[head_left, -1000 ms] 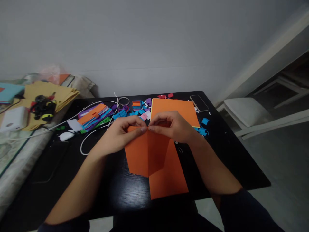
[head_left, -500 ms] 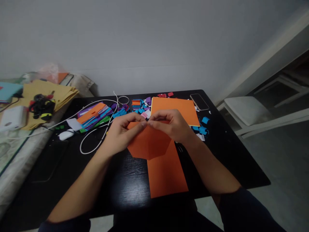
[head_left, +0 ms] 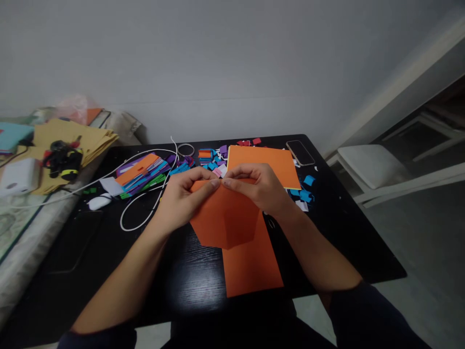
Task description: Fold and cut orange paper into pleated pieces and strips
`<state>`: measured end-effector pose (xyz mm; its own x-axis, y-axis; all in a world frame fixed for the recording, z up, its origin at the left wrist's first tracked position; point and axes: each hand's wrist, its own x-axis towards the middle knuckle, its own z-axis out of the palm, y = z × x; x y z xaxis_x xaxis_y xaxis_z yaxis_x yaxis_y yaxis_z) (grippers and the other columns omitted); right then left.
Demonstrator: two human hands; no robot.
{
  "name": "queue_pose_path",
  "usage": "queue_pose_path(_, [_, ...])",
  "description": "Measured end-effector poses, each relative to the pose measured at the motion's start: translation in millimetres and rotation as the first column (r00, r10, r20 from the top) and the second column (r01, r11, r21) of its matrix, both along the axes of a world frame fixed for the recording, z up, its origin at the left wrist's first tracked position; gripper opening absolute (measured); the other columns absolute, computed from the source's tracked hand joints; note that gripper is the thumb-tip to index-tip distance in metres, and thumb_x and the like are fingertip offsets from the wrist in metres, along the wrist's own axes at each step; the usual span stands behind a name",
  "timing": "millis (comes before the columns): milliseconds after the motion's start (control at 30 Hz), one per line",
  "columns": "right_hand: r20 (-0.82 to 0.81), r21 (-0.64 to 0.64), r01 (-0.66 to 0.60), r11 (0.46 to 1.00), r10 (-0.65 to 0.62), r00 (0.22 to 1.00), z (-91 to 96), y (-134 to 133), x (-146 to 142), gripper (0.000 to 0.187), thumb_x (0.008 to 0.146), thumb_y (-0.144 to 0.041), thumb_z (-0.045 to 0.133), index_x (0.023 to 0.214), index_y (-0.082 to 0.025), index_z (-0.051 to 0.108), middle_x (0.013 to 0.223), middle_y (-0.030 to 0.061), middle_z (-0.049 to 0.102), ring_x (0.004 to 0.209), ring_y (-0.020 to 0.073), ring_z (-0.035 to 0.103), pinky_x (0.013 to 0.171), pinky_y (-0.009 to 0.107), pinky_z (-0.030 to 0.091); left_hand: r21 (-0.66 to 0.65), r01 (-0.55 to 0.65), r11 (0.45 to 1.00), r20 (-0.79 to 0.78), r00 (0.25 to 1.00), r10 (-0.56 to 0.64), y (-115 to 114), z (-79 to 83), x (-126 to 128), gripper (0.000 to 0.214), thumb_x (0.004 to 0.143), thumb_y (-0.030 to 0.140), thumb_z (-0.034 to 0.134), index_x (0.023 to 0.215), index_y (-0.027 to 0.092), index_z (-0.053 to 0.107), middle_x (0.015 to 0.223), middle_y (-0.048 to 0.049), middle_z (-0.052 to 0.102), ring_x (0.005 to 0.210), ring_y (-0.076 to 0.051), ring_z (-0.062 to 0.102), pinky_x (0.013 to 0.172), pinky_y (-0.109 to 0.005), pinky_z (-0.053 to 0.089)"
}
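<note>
A sheet of orange paper [head_left: 227, 218] hangs from my fingertips, with a crease running down its middle. My left hand [head_left: 185, 196] pinches its top edge between thumb and fingers. Right beside it, my right hand [head_left: 256, 186] pinches the same edge, so the two thumbs nearly meet. Below and partly behind the held sheet, another orange paper piece [head_left: 252, 271] lies flat on the black table [head_left: 196, 286]. Behind my right hand rests a stack of orange and yellow sheets [head_left: 269, 162].
Folded paper strips [head_left: 145, 172] and a looped white cable [head_left: 125, 218] lie to the left. Blue paper scraps [head_left: 305, 195] and a phone [head_left: 300, 153] sit at the right. Brown envelopes [head_left: 87, 138] are piled far left. A white chair [head_left: 368, 162] stands beyond the table's right edge.
The held orange paper's lower edge has swung slightly down and toward me, covering more of the piece beneath. Both hands keep their pinch, with their fingertips shifted a little upward.
</note>
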<state>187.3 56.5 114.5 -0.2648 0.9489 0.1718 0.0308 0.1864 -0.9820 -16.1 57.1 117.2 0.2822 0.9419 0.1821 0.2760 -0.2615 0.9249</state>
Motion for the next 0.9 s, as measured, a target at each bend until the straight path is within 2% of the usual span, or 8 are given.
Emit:
queue_pose_path(267, [0.127,0.047,0.008,0.999,-0.013,0.992,-7.3,12,4,0.018,0.087,-0.035,0.079,0.089,-0.017,0.079,0.089,0.0041,0.079,0.088,0.0190,0.074,0.082,0.032,0.057,-0.089,-0.011,0.996,-0.137,0.991,-0.002,13,-4.0,-6,0.031,0.090,0.048,0.070,0.089,0.017,0.072,0.069,0.0029,0.061,0.054,-0.009,0.043,0.050,-0.022,0.032])
queue_pose_path(367, [0.239,0.157,0.123,0.980,-0.159,0.958,-27.7,16,5,0.018,0.089,-0.033,0.077,0.099,-0.018,0.076,0.096,0.0068,0.080,0.091,0.0222,0.076,0.083,0.036,0.061,-0.105,0.043,0.994,-0.309,0.948,-0.074,24,-26.6,-9,0.036,0.093,0.051,0.062,0.089,0.016,0.070,0.067,0.0027,0.060,0.053,-0.010,0.045,0.050,-0.022,0.034])
queue_pose_path(400, [0.305,0.236,0.181,0.955,-0.249,0.919,-37.4,14,5,0.020,0.089,-0.030,0.076,0.105,-0.018,0.075,0.104,0.0086,0.080,0.097,0.0241,0.076,0.087,0.040,0.061,-0.078,0.047,0.996,-0.385,0.920,-0.074,26,-38.0,-9,0.038,0.096,0.051,0.056,0.089,0.016,0.069,0.066,0.0023,0.059,0.053,-0.011,0.046,0.050,-0.022,0.036])
queue_pose_path(467, [0.463,0.376,0.157,0.913,-0.332,0.822,-60.2,2,6,0.023,0.092,-0.024,0.070,0.115,-0.017,0.073,0.117,0.0125,0.077,0.113,0.0281,0.072,0.101,0.047,0.057,-0.039,0.039,0.998,-0.429,0.902,-0.052,24,-63.9,-10,0.036,0.097,0.047,0.052,0.087,0.016,0.067,0.070,0.0002,0.063,0.057,-0.013,0.052,0.054,-0.023,0.042])
queue_pose_path(567, [0.656,0.368,-0.096,0.925,-0.185,0.732,-98.5,-28,6,0.032,0.100,-0.020,0.056,0.129,-0.015,0.069,0.133,0.0161,0.072,0.126,0.0275,0.067,0.111,0.048,0.053,0.048,0.042,0.998,-0.500,0.866,-0.012,10,-100.2,-10,0.030,0.097,0.039,0.052,0.086,0.017,0.067,0.073,-0.0028,0.067,0.066,-0.018,0.060,0.063,-0.029,0.049])
queue_pose_path(700, [0.741,0.314,-0.252,0.916,-0.071,0.667,-139.6,-66,0,0.042,0.101,-0.018,0.050,0.140,-0.009,0.064,0.147,0.0203,0.064,0.142,0.0316,0.057,0.118,0.053,0.049,0.213,0.056,0.976,-0.584,0.808,0.081,-27,-125.7,-14,0.028,0.098,0.031,0.054,0.109,0.012,0.070,0.112,-0.0179,0.071,0.107,-0.033,0.066,0.094,-0.048,0.052])
queue_pose_path(800, [0.774,0.302,-0.287,0.909,-0.058,0.631,-152.4,-80,-6,0.045,0.105,-0.020,0.044,0.145,-0.006,0.060,0.153,0.0216,0.057,0.150,0.0334,0.048,0.124,0.057,0.041,0.280,0.105,0.954,-0.625,0.774,0.098,-61,-132.1,-21,0.031,0.102,0.026,0.048,0.121,0.014,0.069,0.125,-0.0186,0.070,0.117,-0.034,0.065,0.098,-0.051,0.053])
queue_pose_path(900, [0.788,0.303,-0.306,0.903,-0.056,0.613,-151.8,-85,-8,0.047,0.106,-0.022,0.042,0.145,-0.003,0.058,0.154,0.0224,0.056,0.151,0.0342,0.046,0.126,0.056,0.039,0.314,0.156,0.937,-0.653,0.752,0.093,-90,-137.6,-28,0.037,0.105,0.024,0.046,0.135,0.014,0.065,0.137,-0.0173,0.068,0.125,-0.033,0.065,0.105,-0.051,0.052])
